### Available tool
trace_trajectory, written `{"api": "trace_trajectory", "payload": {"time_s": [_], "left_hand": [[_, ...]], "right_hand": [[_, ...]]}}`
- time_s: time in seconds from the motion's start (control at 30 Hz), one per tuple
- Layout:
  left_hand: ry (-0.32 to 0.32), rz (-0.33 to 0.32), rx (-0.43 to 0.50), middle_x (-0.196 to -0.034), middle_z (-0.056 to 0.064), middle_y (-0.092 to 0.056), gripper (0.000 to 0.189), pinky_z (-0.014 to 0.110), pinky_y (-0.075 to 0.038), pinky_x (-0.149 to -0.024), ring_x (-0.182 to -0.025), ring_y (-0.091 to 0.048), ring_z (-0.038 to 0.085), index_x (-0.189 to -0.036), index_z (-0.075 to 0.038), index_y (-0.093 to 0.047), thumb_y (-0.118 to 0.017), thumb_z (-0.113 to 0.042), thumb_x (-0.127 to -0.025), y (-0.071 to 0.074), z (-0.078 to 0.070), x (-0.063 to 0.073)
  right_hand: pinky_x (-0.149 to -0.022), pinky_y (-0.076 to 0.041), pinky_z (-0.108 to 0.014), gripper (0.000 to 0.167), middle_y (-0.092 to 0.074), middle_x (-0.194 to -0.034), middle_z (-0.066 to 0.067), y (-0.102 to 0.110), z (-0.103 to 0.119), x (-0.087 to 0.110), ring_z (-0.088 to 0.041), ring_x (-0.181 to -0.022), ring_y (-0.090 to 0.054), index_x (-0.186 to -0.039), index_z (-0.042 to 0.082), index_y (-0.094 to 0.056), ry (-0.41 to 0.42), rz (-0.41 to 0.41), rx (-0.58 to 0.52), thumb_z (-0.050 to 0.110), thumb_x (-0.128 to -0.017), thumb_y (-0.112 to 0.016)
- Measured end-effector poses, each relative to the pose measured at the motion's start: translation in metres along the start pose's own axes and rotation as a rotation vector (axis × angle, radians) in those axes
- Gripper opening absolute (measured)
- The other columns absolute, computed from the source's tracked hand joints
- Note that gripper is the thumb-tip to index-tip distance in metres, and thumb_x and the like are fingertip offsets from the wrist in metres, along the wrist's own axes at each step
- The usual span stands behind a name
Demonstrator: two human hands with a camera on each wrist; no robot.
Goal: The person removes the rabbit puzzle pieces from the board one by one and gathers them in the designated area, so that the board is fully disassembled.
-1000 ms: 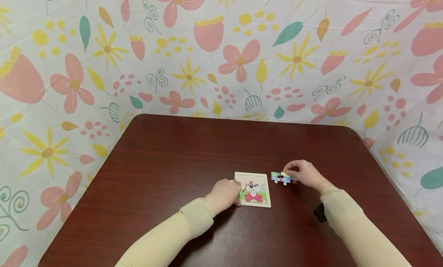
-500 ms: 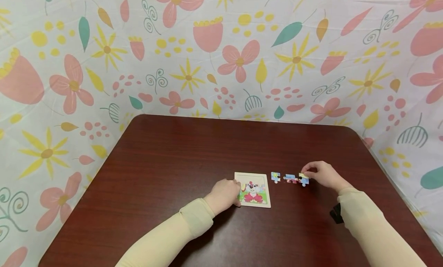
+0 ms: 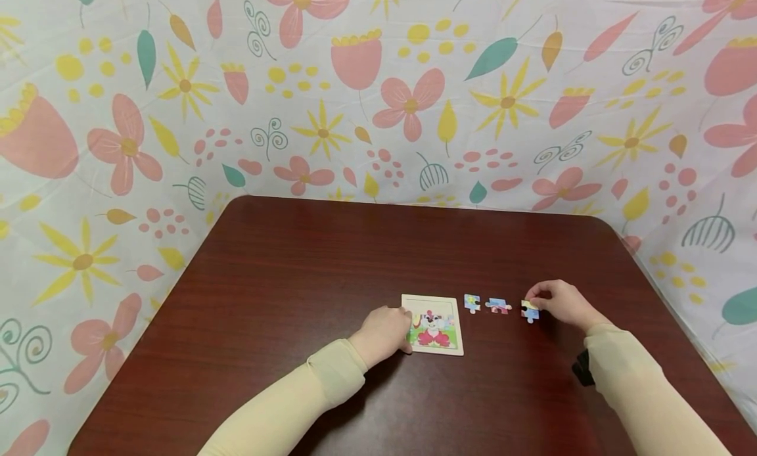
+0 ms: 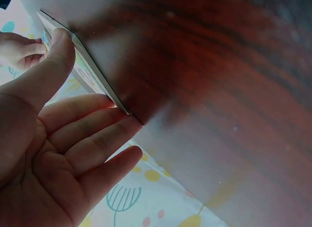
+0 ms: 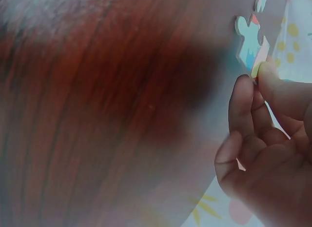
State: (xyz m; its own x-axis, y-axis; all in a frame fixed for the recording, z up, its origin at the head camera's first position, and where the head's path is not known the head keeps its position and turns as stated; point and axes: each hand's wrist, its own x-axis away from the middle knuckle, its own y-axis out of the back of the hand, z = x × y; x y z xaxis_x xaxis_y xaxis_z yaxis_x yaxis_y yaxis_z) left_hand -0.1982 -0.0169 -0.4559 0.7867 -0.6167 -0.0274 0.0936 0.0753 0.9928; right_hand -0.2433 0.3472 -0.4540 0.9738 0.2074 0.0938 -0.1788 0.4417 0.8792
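My left hand (image 3: 383,334) rests at the left side of a small jigsaw board (image 3: 433,299), which has a pale frame and a cartoon animal in red. In the left wrist view its fingers (image 4: 92,144) are fairly straight, the tips right at the board's corner, and the thumb lies over the edge. Between thumb and fingertips, my right hand (image 3: 562,303) pinches a blue and yellow jigsaw piece (image 3: 529,313) by its upper right side. To the right of the board lie two more pieces, a blue and yellow one (image 3: 472,303) and a blue and red one (image 3: 499,305).
Everything lies on a dark red-brown wooden table (image 3: 296,259) with rounded far corners. A flower-printed cloth (image 3: 355,101) hangs behind it and along both sides. A black device (image 3: 582,367) sits at my right wrist.
My right hand has moved right, carrying the pinched piece from over the blue and red piece to the right of it. The left hand and board have stayed put.
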Motion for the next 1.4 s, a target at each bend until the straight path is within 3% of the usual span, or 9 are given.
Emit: {"api": "trace_trajectory", "payload": {"time_s": [0.43,0.83,1.13,1.4], "left_hand": [[-0.003,0.02,-0.006,-0.092,-0.002,-0.068,0.052,0.023,-0.049,-0.07,-0.077,-0.066,0.011,-0.099,-0.012,-0.067,-0.077,-0.052,-0.067,-0.001,-0.002,-0.001],[-0.004,0.005,-0.014,-0.09,-0.002,-0.067,0.052,0.023,-0.05,-0.068,-0.075,-0.065,0.011,-0.098,-0.012,-0.067,-0.077,-0.052,-0.067,-0.001,-0.001,0.0],[-0.013,-0.007,-0.021,-0.088,-0.002,-0.065,0.053,0.023,-0.048,-0.069,-0.073,-0.065,0.011,-0.097,-0.012,-0.065,-0.075,-0.053,-0.065,-0.001,0.0,0.002],[-0.021,-0.012,-0.015,-0.089,-0.002,-0.066,0.054,0.023,-0.048,-0.071,-0.075,-0.065,0.012,-0.099,-0.011,-0.066,-0.075,-0.053,-0.066,-0.002,0.002,0.003]], "right_hand": [[-0.064,-0.042,-0.033,0.005,-0.065,-0.082,-0.006,-0.009,0.002,-0.004,-0.017,-0.07,-0.051,-0.081,0.007,-0.07,-0.016,-0.054,0.037,0.009,-0.085,-0.067],[-0.065,-0.045,-0.034,0.007,-0.066,-0.083,-0.007,-0.01,0.007,-0.003,-0.017,-0.07,-0.052,-0.087,0.005,-0.071,-0.028,-0.09,0.018,0.01,-0.086,-0.067],[-0.06,-0.044,-0.032,0.013,-0.067,-0.087,-0.009,-0.014,0.031,-0.009,-0.016,-0.066,-0.052,-0.095,0.003,-0.071,0.003,-0.115,-0.028,0.014,-0.088,-0.065],[-0.064,-0.046,-0.034,0.01,-0.065,-0.092,-0.011,-0.03,0.063,-0.017,-0.018,-0.07,-0.053,-0.093,0.006,-0.072,0.067,-0.117,-0.026,0.012,-0.087,-0.067]]}}
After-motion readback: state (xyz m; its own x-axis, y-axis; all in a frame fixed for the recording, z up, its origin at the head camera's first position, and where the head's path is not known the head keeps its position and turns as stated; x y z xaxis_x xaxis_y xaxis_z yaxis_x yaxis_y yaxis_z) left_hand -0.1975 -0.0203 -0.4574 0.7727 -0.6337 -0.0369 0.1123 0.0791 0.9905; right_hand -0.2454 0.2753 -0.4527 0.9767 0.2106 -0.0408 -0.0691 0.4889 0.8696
